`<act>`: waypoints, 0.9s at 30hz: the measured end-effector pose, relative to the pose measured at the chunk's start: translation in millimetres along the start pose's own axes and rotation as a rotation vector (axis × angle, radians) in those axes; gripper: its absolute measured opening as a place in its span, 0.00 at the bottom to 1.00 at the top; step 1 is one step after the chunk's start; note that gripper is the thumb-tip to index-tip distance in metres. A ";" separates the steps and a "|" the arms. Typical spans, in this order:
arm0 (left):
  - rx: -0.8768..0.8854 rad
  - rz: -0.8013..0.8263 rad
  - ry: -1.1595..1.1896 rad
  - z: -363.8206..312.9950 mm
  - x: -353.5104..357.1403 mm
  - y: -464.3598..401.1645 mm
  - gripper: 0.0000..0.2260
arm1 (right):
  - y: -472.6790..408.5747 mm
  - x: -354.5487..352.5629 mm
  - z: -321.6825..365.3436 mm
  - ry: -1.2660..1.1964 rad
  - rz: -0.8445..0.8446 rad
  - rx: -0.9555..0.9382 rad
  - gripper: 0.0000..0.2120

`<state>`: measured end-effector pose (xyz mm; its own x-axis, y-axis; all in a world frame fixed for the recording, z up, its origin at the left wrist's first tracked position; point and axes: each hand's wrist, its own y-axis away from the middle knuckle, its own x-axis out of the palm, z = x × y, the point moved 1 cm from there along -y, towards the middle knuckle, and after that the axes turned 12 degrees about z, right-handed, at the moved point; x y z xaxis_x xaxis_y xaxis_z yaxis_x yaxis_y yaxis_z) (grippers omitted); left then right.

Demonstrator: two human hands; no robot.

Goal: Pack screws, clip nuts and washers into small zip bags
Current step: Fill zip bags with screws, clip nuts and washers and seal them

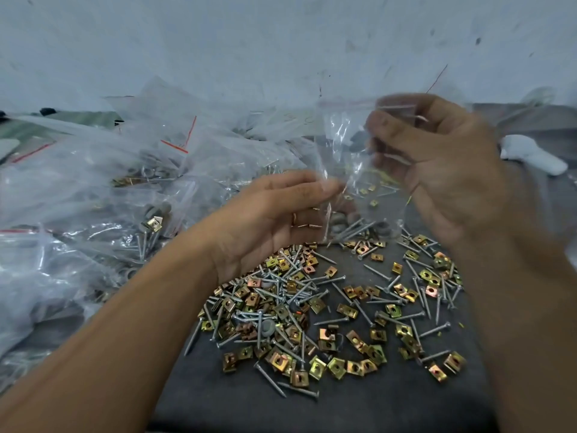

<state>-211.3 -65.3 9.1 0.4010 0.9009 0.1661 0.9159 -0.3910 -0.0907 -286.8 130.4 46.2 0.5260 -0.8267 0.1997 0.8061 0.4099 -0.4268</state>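
Clear plastic hangs between our hands: a small zip bag [349,170] held upright, its red-lined mouth at the top and its long axis running down toward the tabletop [343,410]. Our right hand [437,164] grips the bag near the mouth, fingers curled round it, though blur hides the exact pinch. Our left hand [274,220] pinches the lower left edge, just below and left of the right hand. Some screws and grey washers already sit in the bag's bottom. The loose screws [281,295] and clip nuts [337,367] lie directly beneath, nearer the left hand. Filled bags [93,182] pile up on the left. We judge sealing or topping up comes next.
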 end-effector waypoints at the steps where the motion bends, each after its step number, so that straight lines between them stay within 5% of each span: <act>1: 0.021 -0.043 -0.002 -0.2 -1.2 -1.2 0.15 | 0.7 1.8 -3.2 -0.004 0.016 0.016 0.15; 11: 0.256 -0.472 -0.172 0.9 -8.1 -7.4 0.06 | 2.9 15.5 -32.6 0.002 0.050 0.070 0.06; 16: 0.312 -0.527 -0.166 -2.6 -13.0 -5.3 0.04 | 4.8 17.3 -33.7 0.135 0.051 0.072 0.10; 27: 0.383 -0.564 -0.201 -7.7 -14.7 -3.8 0.02 | 6.6 17.6 -29.6 0.386 0.055 -0.070 0.03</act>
<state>-220.6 -78.5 14.6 -0.1770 0.9782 0.1087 0.8979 0.2057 -0.3892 -280.3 107.2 20.8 0.4167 -0.8939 -0.1654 0.7522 0.4412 -0.4894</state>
